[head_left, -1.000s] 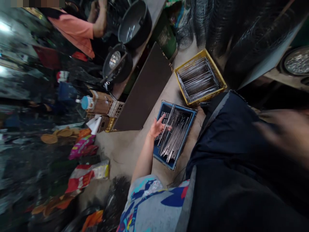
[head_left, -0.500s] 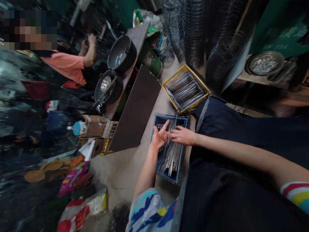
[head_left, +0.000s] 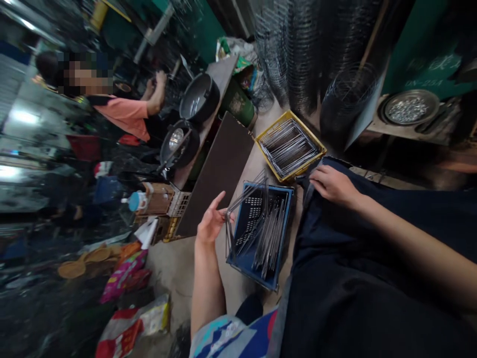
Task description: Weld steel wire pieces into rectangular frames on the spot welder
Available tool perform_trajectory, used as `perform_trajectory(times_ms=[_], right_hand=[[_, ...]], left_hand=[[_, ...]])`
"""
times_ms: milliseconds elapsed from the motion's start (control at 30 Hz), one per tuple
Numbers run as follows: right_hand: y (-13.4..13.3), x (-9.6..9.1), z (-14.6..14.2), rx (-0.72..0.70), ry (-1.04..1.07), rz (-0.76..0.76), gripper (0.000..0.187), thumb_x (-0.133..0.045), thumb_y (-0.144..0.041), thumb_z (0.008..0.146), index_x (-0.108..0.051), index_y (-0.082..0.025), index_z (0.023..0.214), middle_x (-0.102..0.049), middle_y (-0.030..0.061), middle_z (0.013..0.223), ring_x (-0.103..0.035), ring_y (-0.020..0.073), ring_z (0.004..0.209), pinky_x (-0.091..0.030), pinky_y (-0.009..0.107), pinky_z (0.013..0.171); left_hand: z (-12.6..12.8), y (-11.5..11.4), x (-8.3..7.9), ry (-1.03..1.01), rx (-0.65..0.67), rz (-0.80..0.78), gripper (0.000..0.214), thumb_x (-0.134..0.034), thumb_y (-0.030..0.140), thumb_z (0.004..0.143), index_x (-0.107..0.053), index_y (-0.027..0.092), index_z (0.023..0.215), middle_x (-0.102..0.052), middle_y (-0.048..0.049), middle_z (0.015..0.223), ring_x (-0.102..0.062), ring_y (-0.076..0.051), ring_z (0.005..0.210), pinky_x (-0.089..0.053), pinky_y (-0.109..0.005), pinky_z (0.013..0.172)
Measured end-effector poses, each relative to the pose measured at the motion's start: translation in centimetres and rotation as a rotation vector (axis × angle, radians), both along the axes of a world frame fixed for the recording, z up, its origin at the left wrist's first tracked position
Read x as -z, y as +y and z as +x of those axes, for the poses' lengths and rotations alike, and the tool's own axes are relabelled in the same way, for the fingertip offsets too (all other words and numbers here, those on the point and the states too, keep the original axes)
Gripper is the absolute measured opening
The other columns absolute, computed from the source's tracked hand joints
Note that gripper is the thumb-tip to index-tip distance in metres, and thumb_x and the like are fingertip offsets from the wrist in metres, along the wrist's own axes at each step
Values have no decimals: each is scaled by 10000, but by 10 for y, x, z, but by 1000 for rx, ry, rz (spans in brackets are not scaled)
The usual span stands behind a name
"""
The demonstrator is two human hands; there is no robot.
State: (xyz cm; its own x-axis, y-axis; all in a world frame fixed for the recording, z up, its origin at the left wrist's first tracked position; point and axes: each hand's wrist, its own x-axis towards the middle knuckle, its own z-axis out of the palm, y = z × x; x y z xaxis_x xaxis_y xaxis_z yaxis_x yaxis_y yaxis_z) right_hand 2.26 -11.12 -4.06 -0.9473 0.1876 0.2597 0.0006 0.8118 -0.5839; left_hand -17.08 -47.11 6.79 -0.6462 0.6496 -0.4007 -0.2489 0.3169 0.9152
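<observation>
My left hand [head_left: 211, 221] is raised beside the left rim of the blue plastic crate [head_left: 243, 248]. Several thin bent wire frames [head_left: 244, 193] are caught at its fingers, while the index finger points outward. The frames slant over the crate and partly into it. More metal wires [head_left: 269, 238] lie bunched inside the crate, along its right side. My right hand [head_left: 331, 185] is over my lap, its fingers curled against the edge of the dark cloth [head_left: 335, 238] covering my legs; the fingertips are partly hidden.
Beyond the blue crate stands a yellow crate [head_left: 278, 175] of bent wire frames. A dark board [head_left: 219, 174] leans on the left, near black pans [head_left: 199, 97]. Stacked wire coils [head_left: 303, 59] rise behind. A person in an orange shirt [head_left: 124, 117] works at upper left.
My hands, close together over the blue crate before, have parted. The left moved left, drawing wire frames out to the side; the right moved up and right to the dark cloth.
</observation>
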Motion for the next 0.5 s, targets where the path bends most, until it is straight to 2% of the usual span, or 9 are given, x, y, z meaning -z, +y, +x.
perform_trajectory(times_ms=[133, 233, 367, 433, 500], right_hand=[[23, 8, 35, 120, -51, 1, 260, -430, -340, 978, -648, -204, 1008, -638, 85, 1007, -612, 202, 824, -465, 299, 683], [41, 4, 61, 165, -83, 27, 270, -424, -343, 979, -650, -202, 1025, -649, 83, 1013, -631, 201, 817, -475, 297, 684], [65, -2, 98, 245, -96, 35, 274, -431, -337, 974, -655, -196, 1045, -657, 85, 1013, -641, 213, 848, -493, 309, 729], [77, -3, 117, 302, -92, 23, 272, -435, -334, 972, -661, -197, 1037, -661, 84, 1006, -642, 215, 867, -497, 314, 763], [88, -1, 136, 358, -94, 9, 275, -432, -339, 974, -664, -197, 1014, -666, 80, 995, -643, 214, 883, -500, 315, 795]], left_hand=[[5, 31, -40, 129, 86, 26, 986, -648, 654, 725, -296, 193, 1522, -723, -92, 797, -661, -235, 660, -513, -376, 657], [7, 64, -57, 230, 138, 42, 915, -704, 529, 750, -319, 203, 1513, -722, -78, 769, -660, -223, 634, -530, -366, 630], [5, 114, -65, 345, 146, 82, 834, -735, 329, 780, -334, 213, 1502, -703, -31, 683, -634, -176, 558, -524, -294, 543], [4, 144, -63, 357, 183, 110, 808, -732, 304, 788, -348, 195, 1491, -699, -22, 673, -629, -161, 542, -525, -276, 534], [8, 179, -54, 323, 258, 123, 799, -728, 304, 794, -347, 170, 1483, -700, -16, 677, -632, -149, 547, -535, -269, 555]])
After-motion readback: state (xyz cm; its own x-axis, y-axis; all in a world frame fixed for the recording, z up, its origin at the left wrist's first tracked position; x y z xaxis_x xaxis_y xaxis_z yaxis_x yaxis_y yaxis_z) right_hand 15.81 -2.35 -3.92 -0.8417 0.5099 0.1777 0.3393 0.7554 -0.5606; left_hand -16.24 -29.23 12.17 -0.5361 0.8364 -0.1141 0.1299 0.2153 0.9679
